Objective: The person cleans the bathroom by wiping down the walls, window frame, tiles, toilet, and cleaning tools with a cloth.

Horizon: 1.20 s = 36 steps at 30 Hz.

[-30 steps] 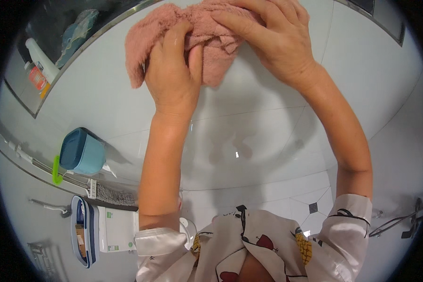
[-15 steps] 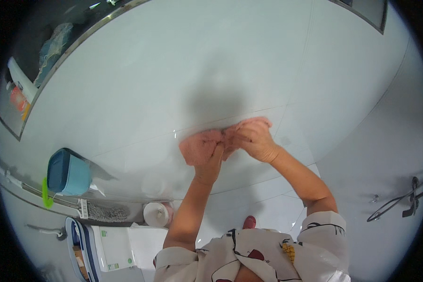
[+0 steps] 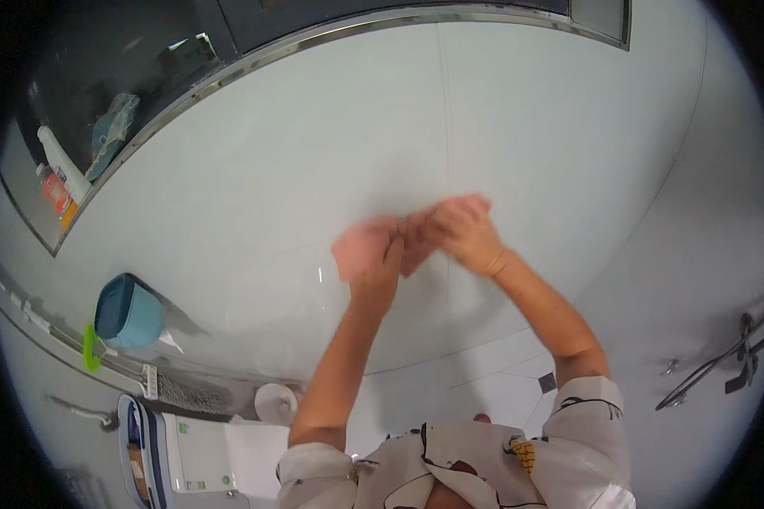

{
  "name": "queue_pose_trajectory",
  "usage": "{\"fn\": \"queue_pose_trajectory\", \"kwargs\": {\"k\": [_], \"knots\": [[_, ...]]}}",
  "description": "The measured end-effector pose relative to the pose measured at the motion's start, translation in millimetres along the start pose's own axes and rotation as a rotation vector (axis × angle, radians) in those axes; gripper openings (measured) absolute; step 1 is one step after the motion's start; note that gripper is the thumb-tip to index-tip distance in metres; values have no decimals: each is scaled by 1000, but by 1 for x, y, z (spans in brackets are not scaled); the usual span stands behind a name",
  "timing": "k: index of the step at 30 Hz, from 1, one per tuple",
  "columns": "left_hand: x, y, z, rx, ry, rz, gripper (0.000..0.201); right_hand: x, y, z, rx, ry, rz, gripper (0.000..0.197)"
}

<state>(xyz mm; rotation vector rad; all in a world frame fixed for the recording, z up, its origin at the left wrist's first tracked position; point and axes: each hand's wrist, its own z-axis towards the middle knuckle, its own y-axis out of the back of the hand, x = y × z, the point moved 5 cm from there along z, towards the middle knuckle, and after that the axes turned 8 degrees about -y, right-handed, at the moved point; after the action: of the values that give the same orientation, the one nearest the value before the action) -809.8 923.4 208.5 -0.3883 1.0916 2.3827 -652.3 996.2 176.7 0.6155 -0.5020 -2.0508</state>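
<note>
Both my hands grip a pink cloth in front of the pale tiled wall. My left hand is closed on the bunched left part, with a flap of cloth sticking out past the fingers. Higher up and to the right, my right hand is closed round the other end. Between the hands the cloth is gathered and sags a little. Motion blurs the hands and the cloth, so I cannot tell whether the cloth touches the wall.
Left on the wall is a blue bin-like holder. Bottles stand on the window ledge at upper left. A grey fluffy duster, a white bucket and a toilet are at lower left. A shower hose hangs right.
The view has tilted up, bringing more of the window frame into sight. My hands and the cloth have risen slightly in the picture, still holding on.
</note>
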Motion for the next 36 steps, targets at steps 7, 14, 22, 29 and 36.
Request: {"fn": "queue_pose_trajectory", "kwargs": {"k": [7, 14, 22, 29, 36], "knots": [[-82, 39, 103, -570, -599, 388, 18, -81, 117, 123, -426, 6, -142, 29], [-48, -3, 61, -439, -459, 292, 20, -71, 74, 78, -345, -64, 156, 22], [42, -88, -60, -348, 193, -311, 16, -7, -31, -57, -92, 52, 198, 26], [43, -138, -114, -622, 366, -459, 16, -1, -54, -96, 143, 207, 237, 30], [91, -141, -149, -778, 488, -667, 16, 46, -66, -31, 232, 467, 261, 32]]}}
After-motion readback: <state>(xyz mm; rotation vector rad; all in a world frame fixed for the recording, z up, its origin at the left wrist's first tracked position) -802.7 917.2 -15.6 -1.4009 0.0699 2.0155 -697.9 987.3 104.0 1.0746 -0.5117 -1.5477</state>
